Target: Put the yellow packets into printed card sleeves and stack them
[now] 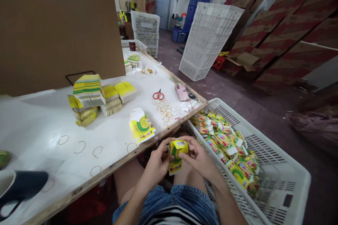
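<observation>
1. A tall brown cardboard sheet [58,24] stood across the far left of the white table [52,112] and blocked my view behind it.
2. In front of that sheet I saw bundles of yellow cards [88,91]; a dark mug [29,184] sat at the near left, cut off by my view's edge.
3. Red-handled scissors [158,95] lay beside a scatter of rubber bands [166,110], and a yellow stack [142,126] lay near the table's front edge.
4. On my right, a white crate [299,175], partly filled with yellow packs [221,139], stood close beside the right arm; more white crates [210,38] were stacked on the floor beyond.
5. I had the left hand [157,160] and right hand [199,158] close together, both gripping a small box [175,158] over the lap, just off the table.
6. The box was yellow with a green curved design and a pale printed patch on top; fingers hid its sides.
</observation>
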The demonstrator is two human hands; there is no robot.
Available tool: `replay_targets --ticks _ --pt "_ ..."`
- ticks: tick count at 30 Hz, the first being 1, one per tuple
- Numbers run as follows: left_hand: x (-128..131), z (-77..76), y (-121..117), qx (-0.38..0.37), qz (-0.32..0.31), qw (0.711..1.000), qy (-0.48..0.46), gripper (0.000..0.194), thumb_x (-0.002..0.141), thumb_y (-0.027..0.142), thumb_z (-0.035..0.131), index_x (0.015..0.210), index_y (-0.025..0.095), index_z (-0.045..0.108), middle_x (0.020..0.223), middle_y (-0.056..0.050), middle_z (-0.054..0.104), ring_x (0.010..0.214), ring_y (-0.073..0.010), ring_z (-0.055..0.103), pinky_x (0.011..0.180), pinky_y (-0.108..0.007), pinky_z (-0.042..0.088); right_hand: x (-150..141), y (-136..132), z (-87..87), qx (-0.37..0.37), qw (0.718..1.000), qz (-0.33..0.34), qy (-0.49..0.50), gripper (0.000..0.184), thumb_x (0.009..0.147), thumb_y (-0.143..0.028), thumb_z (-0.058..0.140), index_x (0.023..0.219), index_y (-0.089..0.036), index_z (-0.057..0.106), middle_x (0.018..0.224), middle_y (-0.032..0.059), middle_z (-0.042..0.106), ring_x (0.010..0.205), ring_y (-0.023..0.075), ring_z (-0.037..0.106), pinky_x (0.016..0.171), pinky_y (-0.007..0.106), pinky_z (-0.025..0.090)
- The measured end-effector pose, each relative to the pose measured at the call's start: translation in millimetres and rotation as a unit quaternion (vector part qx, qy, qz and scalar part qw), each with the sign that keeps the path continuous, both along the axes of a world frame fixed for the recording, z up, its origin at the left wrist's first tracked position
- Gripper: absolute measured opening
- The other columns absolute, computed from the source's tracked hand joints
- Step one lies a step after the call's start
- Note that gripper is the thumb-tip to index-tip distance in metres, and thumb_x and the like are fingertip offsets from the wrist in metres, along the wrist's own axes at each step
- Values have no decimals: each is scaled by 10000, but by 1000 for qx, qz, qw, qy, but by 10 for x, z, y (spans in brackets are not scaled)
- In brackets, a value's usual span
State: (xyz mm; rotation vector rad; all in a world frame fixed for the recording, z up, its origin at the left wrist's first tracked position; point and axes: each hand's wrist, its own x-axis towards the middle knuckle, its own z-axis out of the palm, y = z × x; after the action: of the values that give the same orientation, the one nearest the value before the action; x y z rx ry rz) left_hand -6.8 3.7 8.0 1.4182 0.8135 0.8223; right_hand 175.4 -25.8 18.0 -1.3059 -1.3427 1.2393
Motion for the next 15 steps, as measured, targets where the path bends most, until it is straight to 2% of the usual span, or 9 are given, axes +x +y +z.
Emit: replay_targets --ticks 6,10,15 --pt "-26 30 0 11 -5 999 32 526 844 115 507 1352 244 458 1221 -81 653 1018 -207 658 874 -313 520 87 33 66 15 1000 0 11 536 771 -544 686 1173 -195 629 827 57 676 756 209 618 673 301 497" --pt "-15 15 -20 1 -18 1000 23 550 841 101 491 1372 239 441 1236 -92 646 1075 -216 641 910 -335 513 62 44 32 0 998 -28 -61 392 784 -378 693 1122 -194 615 743 5 644 640 151 574 572 245 436" --pt "-1 -9 -25 -35 -35 998 -36 555 836 109 509 1371 243 440 1254 -103 636 1150 -232 602 971 -383 481 -61 56 -63 30 988 -82 -128 224 779 -239 614 988 -206 543 597 -66 530 501 110 471 481 219 335"
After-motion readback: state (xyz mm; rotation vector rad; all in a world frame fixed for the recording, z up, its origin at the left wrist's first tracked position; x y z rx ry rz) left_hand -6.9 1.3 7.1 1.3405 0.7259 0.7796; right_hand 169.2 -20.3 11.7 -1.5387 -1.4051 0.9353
